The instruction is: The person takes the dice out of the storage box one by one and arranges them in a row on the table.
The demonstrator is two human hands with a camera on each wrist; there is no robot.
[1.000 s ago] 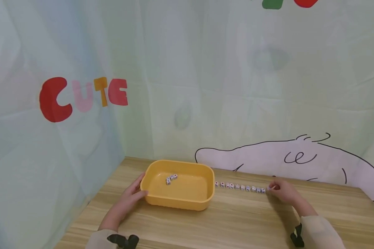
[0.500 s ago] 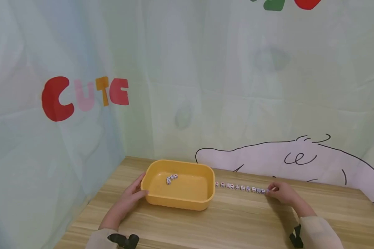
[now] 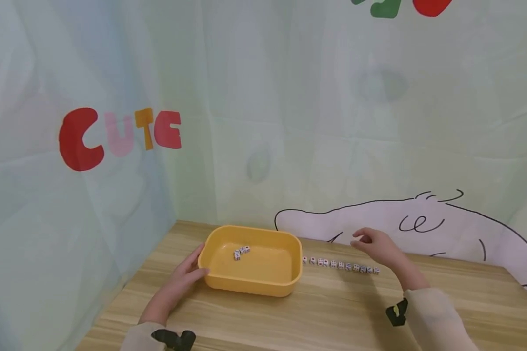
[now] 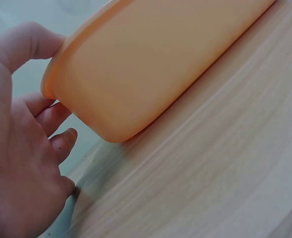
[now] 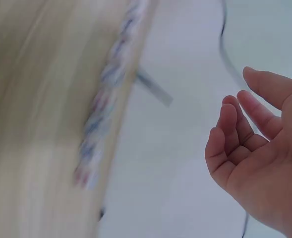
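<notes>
My left hand (image 3: pixel 182 278) holds the left end of a yellow plastic basin (image 3: pixel 254 287), thumb over the rim and fingers against the outside wall. In the left wrist view the thumb (image 4: pixel 39 42) lies on the basin's rim (image 4: pixel 61 64). Three small white dice (image 3: pixel 241 251) lie together inside, toward the left. From the basin's right side a row of several dice (image 3: pixel 341 265) runs rightward across the table. Above this row hangs my right hand (image 3: pixel 377 247), holding nothing, its fingers loosely bent. The right wrist view shows the same hand (image 5: pixel 260 134) apart from the blurred dice row (image 5: pixel 106 94).
The wooden table (image 3: pixel 325 317) meets a pale curtain (image 3: pixel 246 122) printed with a white cartoon figure (image 3: pixel 369 219) along its back edge. Another curtain with coloured letters (image 3: pixel 120 136) hangs at the left. Black wrist straps (image 3: pixel 397 312) sit over both sleeves.
My right hand has let go of a die at the right end of the row, then moved up and left. The left hand and the basin stay in place.
</notes>
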